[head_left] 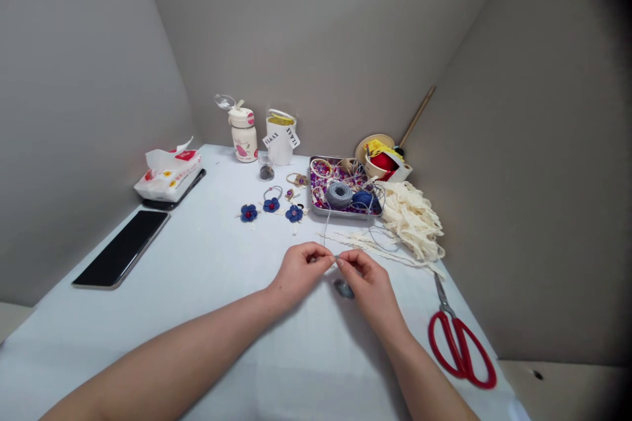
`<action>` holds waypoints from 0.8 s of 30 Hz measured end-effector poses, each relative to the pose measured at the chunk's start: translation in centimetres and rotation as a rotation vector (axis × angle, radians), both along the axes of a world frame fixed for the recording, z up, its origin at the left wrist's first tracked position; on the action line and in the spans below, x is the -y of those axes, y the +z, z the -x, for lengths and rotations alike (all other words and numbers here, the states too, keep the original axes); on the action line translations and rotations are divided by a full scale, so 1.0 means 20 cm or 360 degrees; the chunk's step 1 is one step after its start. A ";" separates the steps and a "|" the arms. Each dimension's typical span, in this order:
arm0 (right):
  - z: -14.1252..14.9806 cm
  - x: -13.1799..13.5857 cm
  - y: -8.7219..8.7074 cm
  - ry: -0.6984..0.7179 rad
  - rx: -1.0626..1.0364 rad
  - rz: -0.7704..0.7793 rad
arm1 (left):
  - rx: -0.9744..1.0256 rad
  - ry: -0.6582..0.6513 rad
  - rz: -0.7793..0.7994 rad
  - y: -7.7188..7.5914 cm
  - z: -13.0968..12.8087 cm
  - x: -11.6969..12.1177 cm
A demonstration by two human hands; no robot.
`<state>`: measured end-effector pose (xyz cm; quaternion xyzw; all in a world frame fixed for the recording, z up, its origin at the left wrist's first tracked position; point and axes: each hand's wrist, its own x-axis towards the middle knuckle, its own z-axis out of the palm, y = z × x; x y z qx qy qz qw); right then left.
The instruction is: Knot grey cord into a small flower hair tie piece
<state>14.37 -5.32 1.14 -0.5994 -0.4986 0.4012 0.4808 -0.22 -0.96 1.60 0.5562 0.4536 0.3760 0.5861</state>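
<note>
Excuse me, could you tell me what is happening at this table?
A person's left hand and right hand meet at the fingertips, pinching a small grey piece, possibly cord. Beyond them, three blue flowers lie beside a tray of thread and beads. Red-handled scissors lie to the right.

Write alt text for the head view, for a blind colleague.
Left hand and right hand pinch grey thread, fingertips nearly touching. Beyond them lie blue flowers and a tray of beads and yarn; a phone is at left, red scissors at right.
</note>
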 end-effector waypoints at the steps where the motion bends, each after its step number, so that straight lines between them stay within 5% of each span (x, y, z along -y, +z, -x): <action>1: 0.00 0.00 0.00 -0.0001 -0.0018 0.0012 | -0.0004 -0.0002 -0.0004 0.00 0.00 0.00; 13: -0.04 -0.02 -0.04 0.0099 0.0155 0.0036 | -0.0214 -0.0081 -0.0181 -0.04 -0.01 0.01; 24: -0.06 -0.02 -0.03 0.0201 0.0949 -0.0184 | -0.0450 -0.0171 -0.0571 -0.07 0.01 0.00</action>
